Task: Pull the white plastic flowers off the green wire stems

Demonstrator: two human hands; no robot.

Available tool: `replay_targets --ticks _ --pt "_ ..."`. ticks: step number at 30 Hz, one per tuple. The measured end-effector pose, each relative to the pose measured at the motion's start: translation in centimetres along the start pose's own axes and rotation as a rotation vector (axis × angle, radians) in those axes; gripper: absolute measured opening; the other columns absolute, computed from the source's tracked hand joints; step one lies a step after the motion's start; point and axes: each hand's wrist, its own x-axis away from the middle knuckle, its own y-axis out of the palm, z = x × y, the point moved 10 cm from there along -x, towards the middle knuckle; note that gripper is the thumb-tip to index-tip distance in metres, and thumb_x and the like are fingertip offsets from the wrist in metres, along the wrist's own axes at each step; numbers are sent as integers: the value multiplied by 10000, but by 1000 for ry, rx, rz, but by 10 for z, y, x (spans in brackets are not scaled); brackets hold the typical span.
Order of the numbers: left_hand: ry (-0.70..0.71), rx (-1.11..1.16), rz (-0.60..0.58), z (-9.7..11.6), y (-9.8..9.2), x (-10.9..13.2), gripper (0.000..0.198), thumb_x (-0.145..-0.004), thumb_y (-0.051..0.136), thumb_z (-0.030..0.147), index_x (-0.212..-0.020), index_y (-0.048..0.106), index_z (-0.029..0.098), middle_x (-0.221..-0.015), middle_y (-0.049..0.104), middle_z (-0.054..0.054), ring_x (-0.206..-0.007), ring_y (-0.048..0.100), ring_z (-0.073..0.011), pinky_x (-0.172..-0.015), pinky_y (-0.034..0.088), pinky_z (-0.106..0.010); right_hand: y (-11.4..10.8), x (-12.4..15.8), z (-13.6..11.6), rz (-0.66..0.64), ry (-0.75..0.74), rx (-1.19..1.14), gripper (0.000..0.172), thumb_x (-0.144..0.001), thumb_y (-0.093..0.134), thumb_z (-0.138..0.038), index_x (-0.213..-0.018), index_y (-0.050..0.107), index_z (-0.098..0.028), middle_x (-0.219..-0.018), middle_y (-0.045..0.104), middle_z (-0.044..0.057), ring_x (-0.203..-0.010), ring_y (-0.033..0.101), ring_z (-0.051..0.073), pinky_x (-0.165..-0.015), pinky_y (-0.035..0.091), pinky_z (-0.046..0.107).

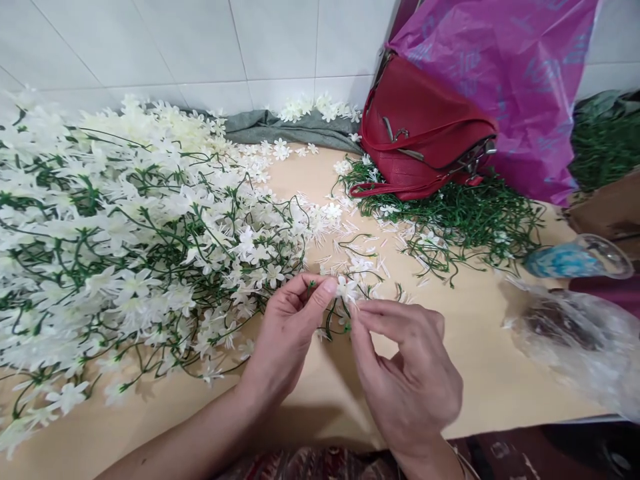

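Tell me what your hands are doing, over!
Left hand, right hand: both pinching one flower sprig. Sprig held over table. Flower pile close on left, nothing blocking.

White glazed wall tiles running along the back, a beige tabletop spreading beneath, a grey cloth lying bunched at the wall's foot, a magenta plastic bag leaning against the tiles, soft even light falling everywhere.

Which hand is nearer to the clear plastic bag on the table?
Right. The right hand lies left of the plastic bag; the left hand is farther left, beside the white flowers. Both pinch one flower sprig.
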Motion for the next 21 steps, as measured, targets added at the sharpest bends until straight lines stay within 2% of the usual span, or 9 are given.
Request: replay_targets --ticks 5,11,17,21 --pt "17 -34 -64 2 8 0 199 -879 785 383 -861 758 187 -791 658 12 -681 477 -97 -718 422 -231 11 0 6 6 -3 40 238 -871 716 -15 -904 606 -223 -839 774 15 -799 755 186 -763 500 357" --pt "-4 -54 -82 -2 9 0 197 -892 774 378 -847 747 189 -708 598 31 -702 505 -102 -755 443 -233 11 1 4 39 -34 80 255 -859 714 2 -918 610 -224 -853 786 21 -783 764 189 -735 493 351" --pt "23 -99 -75 -2 5 -3 168 -918 745 350 -873 731 189 -805 664 14 -765 544 -109 -788 452 -234 13 -3 7 50 -1 75 246 -867 718 -12 -883 600 -227 -823 772 2 -784 757 176 -747 497 340" --pt "80 -181 -90 7 6 -4 151 -932 717 323 -886 722 179 -846 691 -7 -819 577 -133 -807 460 -247 15 -4 10 40 32 1 232 -886 700 -23 -881 604 -235 -806 755 -22 -767 734 157 -759 508 326"
